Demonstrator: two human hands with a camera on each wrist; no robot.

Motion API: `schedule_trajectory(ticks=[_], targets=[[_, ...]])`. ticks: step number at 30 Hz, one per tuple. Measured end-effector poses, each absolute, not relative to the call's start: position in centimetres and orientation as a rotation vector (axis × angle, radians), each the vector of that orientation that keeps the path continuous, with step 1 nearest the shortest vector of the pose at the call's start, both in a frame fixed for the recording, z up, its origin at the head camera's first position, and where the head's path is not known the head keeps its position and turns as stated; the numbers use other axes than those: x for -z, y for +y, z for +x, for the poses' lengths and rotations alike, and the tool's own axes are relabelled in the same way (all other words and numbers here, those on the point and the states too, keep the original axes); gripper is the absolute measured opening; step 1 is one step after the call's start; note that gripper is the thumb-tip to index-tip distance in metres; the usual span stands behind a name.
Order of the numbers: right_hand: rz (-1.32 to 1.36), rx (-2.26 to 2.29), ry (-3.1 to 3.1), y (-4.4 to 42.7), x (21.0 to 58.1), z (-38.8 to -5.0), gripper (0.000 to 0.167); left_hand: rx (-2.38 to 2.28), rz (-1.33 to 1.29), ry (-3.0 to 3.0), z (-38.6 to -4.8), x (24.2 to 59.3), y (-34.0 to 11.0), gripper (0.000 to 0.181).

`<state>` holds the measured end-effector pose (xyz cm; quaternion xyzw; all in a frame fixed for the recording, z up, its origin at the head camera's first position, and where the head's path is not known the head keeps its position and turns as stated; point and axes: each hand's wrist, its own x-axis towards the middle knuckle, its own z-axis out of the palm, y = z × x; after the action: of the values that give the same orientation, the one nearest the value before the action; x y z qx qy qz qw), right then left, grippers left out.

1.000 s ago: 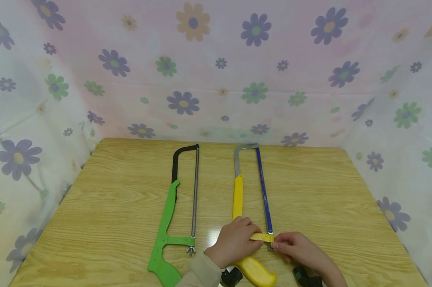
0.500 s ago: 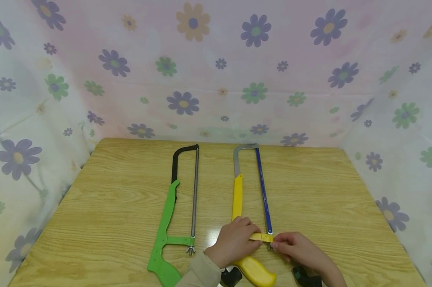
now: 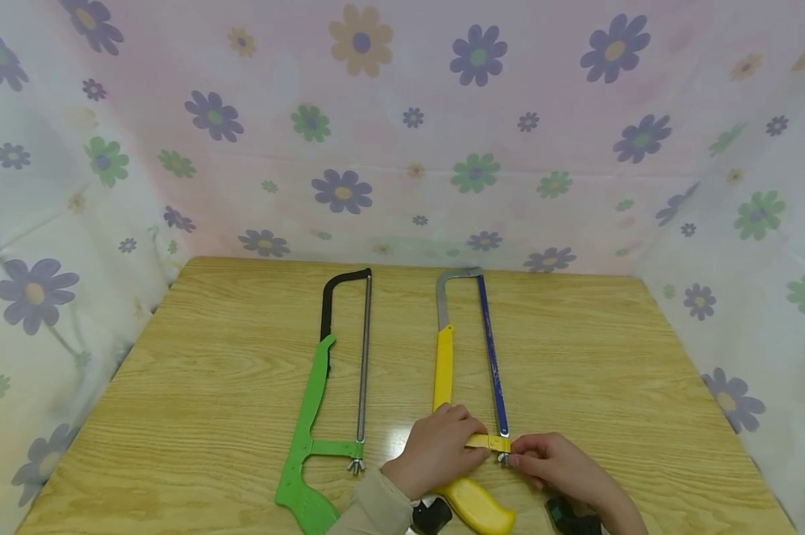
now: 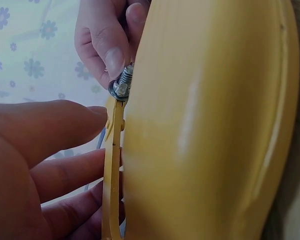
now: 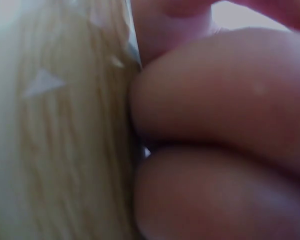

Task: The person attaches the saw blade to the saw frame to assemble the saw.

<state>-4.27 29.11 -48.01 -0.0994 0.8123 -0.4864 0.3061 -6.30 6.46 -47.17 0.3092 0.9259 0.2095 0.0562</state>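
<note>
A hacksaw with a yellow handle [image 3: 474,507] and a blue blade [image 3: 492,357] lies on the table. My left hand [image 3: 438,452] holds its yellow crossbar [image 3: 485,442], thumb on one side and fingers on the other in the left wrist view. At the crossbar's outer end, my right hand [image 3: 564,469] pinches the metal wing nut [image 3: 504,459] between thumb and forefinger. Close up in the left wrist view, the nut's threaded bolt [image 4: 126,76] shows beside the right thumb. Blurred right-hand fingers [image 5: 220,100] fill much of the right wrist view, hiding the nut there.
A second hacksaw with a green handle [image 3: 303,453] and a grey blade [image 3: 364,357] lies to the left, with its own wing nut [image 3: 356,467]. Flower-patterned cloth [image 3: 402,148] encloses the wooden table [image 3: 228,386] at the back and sides.
The wing nut has turned, and its wings show more plainly beside the right fingertips. The left hand and both hacksaws keep their places.
</note>
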Motion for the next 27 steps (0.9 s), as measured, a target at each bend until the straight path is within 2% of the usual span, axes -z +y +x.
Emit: schedule_trajectory(ticks=[27], targets=[[-0.184,1.277,2.214,28.93,47.86,-4.24,0.026,-0.663,0.955,2.815,-6.29,47.20,6.40,0.024]])
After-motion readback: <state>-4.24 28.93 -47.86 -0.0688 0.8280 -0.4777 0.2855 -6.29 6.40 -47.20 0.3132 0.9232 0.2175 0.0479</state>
